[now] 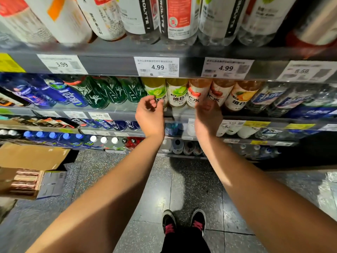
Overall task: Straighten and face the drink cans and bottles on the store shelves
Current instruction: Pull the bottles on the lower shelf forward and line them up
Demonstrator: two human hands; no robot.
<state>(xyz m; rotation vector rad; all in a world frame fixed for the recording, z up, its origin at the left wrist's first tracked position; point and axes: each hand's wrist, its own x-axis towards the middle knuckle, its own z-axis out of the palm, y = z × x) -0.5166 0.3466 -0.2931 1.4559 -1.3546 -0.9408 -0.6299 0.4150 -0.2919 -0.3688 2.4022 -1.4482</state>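
Now I'm facing the vitamin-water row on the middle shelf [127, 114]: my left hand [149, 114] hangs loosely curled, empty, by the lime bottle [156, 90]; my right hand [207, 114] cups the cherry bottle [196, 93], which probably needs turning label-forward.

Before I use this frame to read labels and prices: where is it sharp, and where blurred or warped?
Head view: the middle 4.99 price tag and the lime-label bottles read sharp; the upper-shelf bottles and left-side blue bottles smear with blur; the wide lens bends the shelf edges; the right end falls dark.
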